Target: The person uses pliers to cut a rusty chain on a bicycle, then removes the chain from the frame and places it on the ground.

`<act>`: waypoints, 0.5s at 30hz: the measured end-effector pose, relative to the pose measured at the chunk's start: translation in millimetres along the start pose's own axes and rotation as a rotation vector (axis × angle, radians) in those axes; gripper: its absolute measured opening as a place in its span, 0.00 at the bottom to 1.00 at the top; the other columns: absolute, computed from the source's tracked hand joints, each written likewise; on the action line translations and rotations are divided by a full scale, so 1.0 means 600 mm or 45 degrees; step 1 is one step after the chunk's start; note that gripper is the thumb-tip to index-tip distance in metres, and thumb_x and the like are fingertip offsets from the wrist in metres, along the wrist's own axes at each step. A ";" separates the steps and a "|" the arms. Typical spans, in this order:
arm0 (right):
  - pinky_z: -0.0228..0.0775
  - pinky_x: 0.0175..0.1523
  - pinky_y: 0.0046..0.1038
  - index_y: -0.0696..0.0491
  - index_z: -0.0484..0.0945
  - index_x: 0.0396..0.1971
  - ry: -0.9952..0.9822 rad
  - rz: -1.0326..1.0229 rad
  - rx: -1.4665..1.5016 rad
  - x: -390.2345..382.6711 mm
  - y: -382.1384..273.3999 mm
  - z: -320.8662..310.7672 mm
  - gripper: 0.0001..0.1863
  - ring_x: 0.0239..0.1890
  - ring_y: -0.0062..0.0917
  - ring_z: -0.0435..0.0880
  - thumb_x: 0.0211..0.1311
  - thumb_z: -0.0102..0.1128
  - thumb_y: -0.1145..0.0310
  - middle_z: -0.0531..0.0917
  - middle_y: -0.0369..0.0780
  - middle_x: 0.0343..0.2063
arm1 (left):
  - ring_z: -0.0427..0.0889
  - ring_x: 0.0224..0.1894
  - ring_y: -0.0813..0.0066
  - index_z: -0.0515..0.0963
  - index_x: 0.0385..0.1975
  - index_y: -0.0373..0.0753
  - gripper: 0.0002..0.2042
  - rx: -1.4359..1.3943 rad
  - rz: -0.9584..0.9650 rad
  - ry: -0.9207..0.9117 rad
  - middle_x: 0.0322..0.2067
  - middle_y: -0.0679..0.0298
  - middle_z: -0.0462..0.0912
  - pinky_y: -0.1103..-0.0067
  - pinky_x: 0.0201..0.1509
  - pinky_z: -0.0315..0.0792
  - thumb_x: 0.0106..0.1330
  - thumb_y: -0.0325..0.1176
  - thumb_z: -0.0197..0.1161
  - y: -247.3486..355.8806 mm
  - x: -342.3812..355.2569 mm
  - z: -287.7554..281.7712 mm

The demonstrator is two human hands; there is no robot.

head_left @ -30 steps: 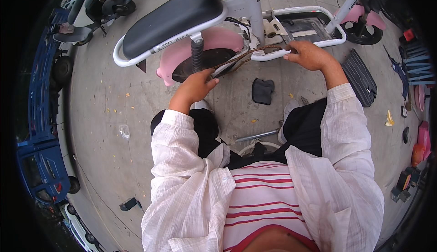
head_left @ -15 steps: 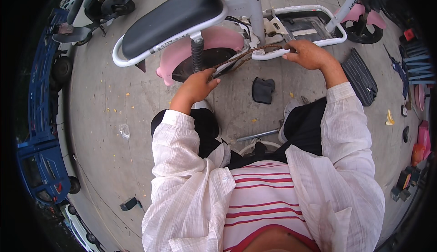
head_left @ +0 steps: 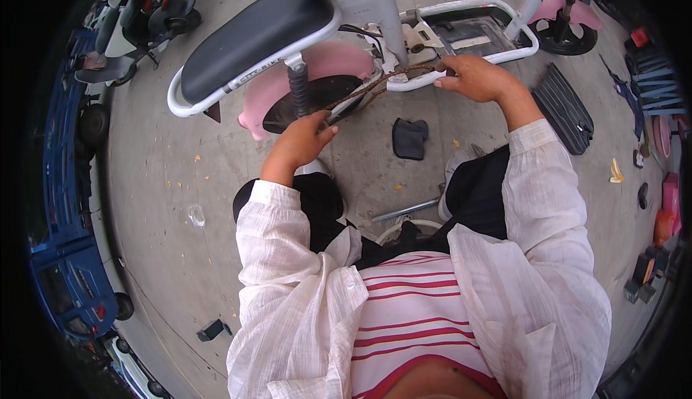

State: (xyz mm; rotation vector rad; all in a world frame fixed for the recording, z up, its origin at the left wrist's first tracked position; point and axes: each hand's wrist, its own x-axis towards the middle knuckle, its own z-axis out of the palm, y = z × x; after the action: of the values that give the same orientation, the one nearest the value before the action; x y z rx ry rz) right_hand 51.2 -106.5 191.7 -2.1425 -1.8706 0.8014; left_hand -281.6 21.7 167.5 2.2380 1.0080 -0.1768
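Note:
A small electric bike with a long black seat (head_left: pixel 256 42), a pink rear fender (head_left: pixel 254 96) and a white frame stands before me. A rusty brown chain (head_left: pixel 393 74) stretches along its near side in a loop. My left hand (head_left: pixel 299 143) is closed at the chain's left end, low beside the rear wheel (head_left: pixel 324 100). My right hand (head_left: pixel 472 80) pinches the right end near the white footrest frame (head_left: pixel 497 54). Behind the chain, the bike's middle section (head_left: pixel 424 38) lies uncovered. The tips of my left fingers are partly hidden.
A black cover piece (head_left: pixel 409 139) lies on the concrete between my feet, with a metal rod (head_left: pixel 405 210) nearer to me. To the right are a ribbed black mat (head_left: pixel 566 111) and a banana peel (head_left: pixel 615 171). Parked scooters (head_left: pixel 155 20) and a blue truck (head_left: pixel 72 255) stand left.
The whole view has shifted slightly, the bike appearing a little further left and up. Both hands keep about the same place on the chain.

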 end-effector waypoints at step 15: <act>0.71 0.47 0.37 0.60 0.75 0.46 0.014 0.005 -0.006 -0.002 0.000 -0.001 0.22 0.43 0.43 0.80 0.60 0.59 0.56 0.81 0.51 0.39 | 0.81 0.43 0.52 0.72 0.54 0.35 0.23 -0.044 0.044 0.052 0.40 0.46 0.81 0.68 0.48 0.72 0.63 0.43 0.59 -0.012 0.005 0.012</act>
State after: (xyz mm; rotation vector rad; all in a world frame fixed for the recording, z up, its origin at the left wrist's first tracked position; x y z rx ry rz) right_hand 51.2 -107.7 192.5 -2.1493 -1.8652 0.7850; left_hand -283.7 22.6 156.9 2.2341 0.9863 -0.0980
